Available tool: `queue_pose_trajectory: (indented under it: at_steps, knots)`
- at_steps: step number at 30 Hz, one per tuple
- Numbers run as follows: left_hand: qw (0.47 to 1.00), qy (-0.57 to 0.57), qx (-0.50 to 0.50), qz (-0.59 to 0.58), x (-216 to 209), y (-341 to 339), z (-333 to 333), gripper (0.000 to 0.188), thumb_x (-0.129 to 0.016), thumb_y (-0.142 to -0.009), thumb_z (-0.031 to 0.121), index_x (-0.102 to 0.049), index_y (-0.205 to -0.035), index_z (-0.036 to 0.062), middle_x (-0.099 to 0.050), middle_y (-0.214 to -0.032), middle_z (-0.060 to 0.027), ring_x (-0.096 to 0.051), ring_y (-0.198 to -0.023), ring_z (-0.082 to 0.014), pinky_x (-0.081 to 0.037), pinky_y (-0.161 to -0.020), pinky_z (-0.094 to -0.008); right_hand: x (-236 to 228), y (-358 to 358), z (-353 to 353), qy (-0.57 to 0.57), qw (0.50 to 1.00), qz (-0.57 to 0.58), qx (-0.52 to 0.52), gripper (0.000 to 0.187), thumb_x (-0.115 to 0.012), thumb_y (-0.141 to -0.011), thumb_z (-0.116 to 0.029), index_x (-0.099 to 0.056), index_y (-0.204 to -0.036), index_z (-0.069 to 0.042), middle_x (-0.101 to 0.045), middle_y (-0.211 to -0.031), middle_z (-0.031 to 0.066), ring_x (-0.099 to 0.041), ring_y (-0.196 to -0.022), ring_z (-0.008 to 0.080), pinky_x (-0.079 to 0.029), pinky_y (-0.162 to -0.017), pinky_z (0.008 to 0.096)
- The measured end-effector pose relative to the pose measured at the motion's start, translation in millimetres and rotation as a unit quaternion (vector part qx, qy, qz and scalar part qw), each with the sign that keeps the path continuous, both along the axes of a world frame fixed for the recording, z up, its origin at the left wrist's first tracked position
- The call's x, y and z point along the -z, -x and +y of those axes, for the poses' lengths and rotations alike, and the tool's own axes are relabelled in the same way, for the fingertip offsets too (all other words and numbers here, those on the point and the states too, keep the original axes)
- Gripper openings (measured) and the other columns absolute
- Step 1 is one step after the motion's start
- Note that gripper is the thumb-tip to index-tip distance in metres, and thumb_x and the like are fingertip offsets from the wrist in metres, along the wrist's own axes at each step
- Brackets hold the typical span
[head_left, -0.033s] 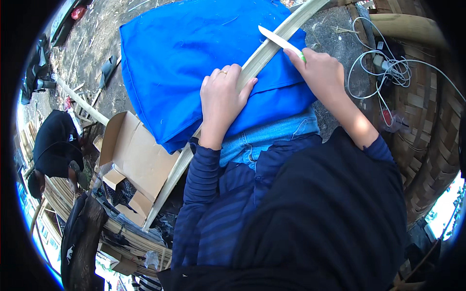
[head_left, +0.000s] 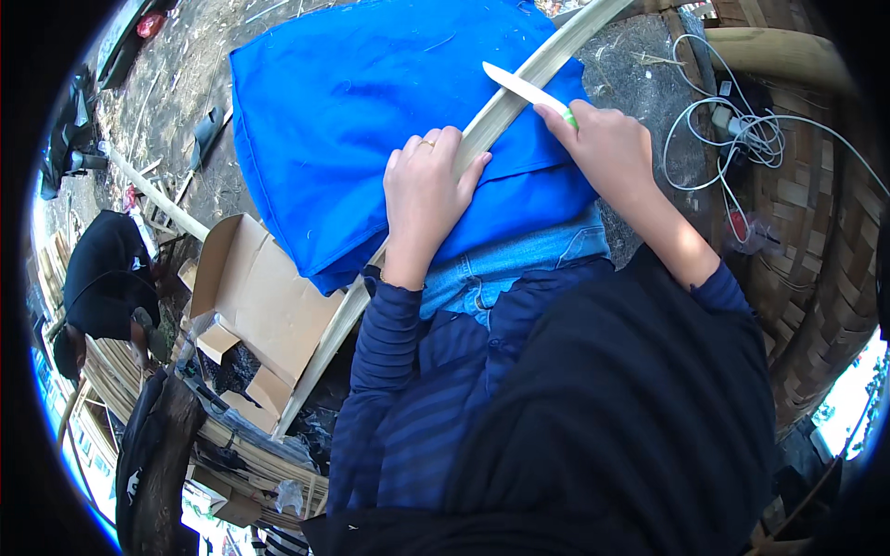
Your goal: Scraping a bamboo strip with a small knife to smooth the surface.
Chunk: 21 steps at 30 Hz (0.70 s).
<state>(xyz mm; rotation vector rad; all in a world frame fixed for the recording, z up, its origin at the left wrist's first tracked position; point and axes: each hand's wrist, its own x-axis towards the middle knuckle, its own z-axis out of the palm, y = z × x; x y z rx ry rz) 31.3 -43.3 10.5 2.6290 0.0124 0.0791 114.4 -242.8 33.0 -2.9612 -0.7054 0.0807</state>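
Observation:
A long pale bamboo strip (head_left: 548, 63) lies slantwise across the blue cloth (head_left: 324, 130) over my lap, from lower left to upper right. My left hand (head_left: 428, 185) is closed around it, thumb on its right side, a ring on one finger. In my right hand (head_left: 607, 148) is a knife (head_left: 516, 85) with a pale blade and a green handle, mostly hidden by the fingers. The blade lies across the strip, farther up than my left hand, its tip pointing to the upper left.
An opened cardboard box (head_left: 269, 296) stands at left, under the strip's lower end. A coiled white cable (head_left: 756, 139) lies at right beside a woven bamboo wall (head_left: 816, 250). Another person (head_left: 107, 273) in dark clothes bends over at far left, near bundled strips (head_left: 107, 375).
My right hand and the knife have shifted slightly down and left along the strip, toward my left hand. My left hand stays in nearly the same place.

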Motion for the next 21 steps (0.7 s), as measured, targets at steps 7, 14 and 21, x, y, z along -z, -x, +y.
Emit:
queue_pose_trajectory:
  at_steps: [7,14,21]
  knots:
    - [1.0,0.001,-0.018,-0.015,-1,1,-6,0.032,-0.07,-0.076,0.034,-0.055,-0.082,0.0067,-0.059,-0.077,-0.008,-0.057,-0.072,-0.0252,-0.041,-0.062,-0.0373,21,-2,-4,-0.04,0.997,-0.052,-0.034,0.053,-0.055,-0.084,-0.057,-0.052,-0.06,-0.01,-0.054,-0.046,0.0094,-0.057,-0.04,0.0237,-0.042,-0.035,0.0347]
    - [1.0,0.013,-0.017,-0.006,-1,1,-5,0.034,-0.069,-0.078,0.036,-0.057,-0.083,0.0047,-0.059,-0.077,-0.0089,-0.057,-0.072,-0.0267,-0.041,-0.063,-0.0379,29,-25,-15,-0.048,0.994,-0.101,0.012,0.052,-0.055,-0.085,-0.056,-0.053,-0.061,-0.011,-0.055,-0.049,0.0089,-0.059,-0.045,0.0268,-0.043,-0.037,0.0369]
    - [1.0,0.003,-0.012,-0.016,-2,5,-6,0.034,-0.07,-0.078,0.036,-0.056,-0.081,0.0055,-0.058,-0.076,-0.0083,-0.056,-0.071,-0.0265,-0.04,-0.062,-0.0373,37,-89,-69,0.002,0.977,-0.062,0.206,0.064,-0.039,-0.088,-0.064,-0.062,-0.069,-0.008,-0.062,-0.061,0.0149,-0.064,-0.064,0.0349,-0.048,-0.055,0.0469]
